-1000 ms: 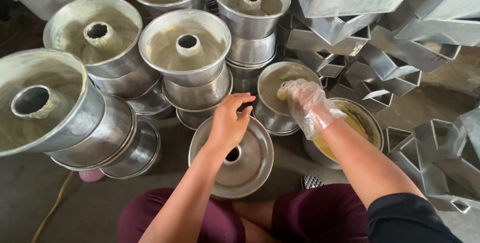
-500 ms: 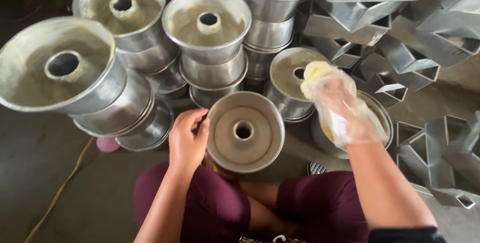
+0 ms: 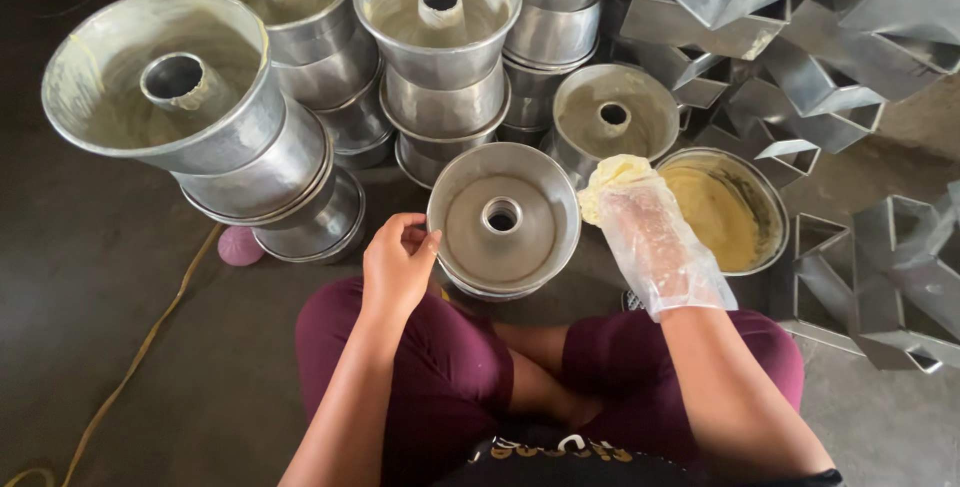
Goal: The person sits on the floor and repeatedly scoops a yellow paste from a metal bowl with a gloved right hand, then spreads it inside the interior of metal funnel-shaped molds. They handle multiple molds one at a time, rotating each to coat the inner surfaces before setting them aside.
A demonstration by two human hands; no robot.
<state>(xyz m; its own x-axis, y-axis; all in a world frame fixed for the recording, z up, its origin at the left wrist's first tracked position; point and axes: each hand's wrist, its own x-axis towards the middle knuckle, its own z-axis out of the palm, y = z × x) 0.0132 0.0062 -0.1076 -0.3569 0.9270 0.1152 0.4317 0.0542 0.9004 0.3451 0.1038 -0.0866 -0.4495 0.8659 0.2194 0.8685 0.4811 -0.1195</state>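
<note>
floor: bare grey concrete (image 3: 110, 347), kinda dusty and stained
cable: a yellowish cord (image 3: 150, 332) snakes across the floor on the left
back: stacks of round metal tube pans (image 3: 300, 57) all over
right side: a heap of angular metal moulds (image 3: 820, 77)
light: soft daylight, brighter toward the right

Grey floor (image 3: 100, 347) bears stacked tube pans (image 3: 300, 167), angular tins (image 3: 870, 277), butter bowl (image 3: 770, 212).

A bakery workroom, set up on a bare concrete floor (image 3: 90, 277). Stacked metal tube cake pans (image 3: 300, 117) and angular tins (image 3: 800, 67) crowd around a bowl of yellow grease (image 3: 725, 212).
</note>
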